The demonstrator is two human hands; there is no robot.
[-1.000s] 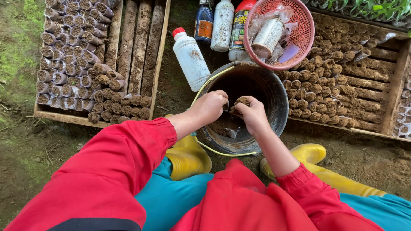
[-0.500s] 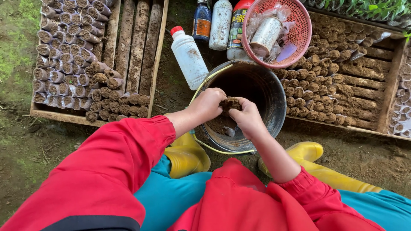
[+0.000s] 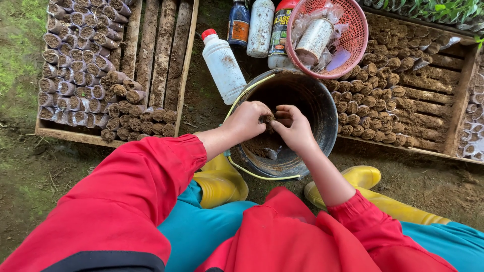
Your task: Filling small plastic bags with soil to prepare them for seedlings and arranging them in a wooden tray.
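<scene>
Ground: bare soil, with grass at 9 o'clock; two wooden crates are set on it.
Bucket [image 3: 322, 108]: dark, muddy, placed at centre between yellow boots [image 3: 222, 181]; only a little soil is seen at the bottom.
Left hand [image 3: 247, 120]: closed around a soil plug [image 3: 268, 119] over the bucket.
Right hand [image 3: 295, 128]: fingers curled, pressed on the same plug from 3 o'clock.
Left crate [image 3: 60, 135]: at 10 o'clock, roughly half packed with plugs; bare slats remain.
Right crate [image 3: 456, 113]: at 2 o'clock, partly filled; open rows are left.
Bottles [image 3: 222, 65]: at 12 o'clock, beside a pink basket [image 3: 355, 25].
Progress: judged about midway.
</scene>
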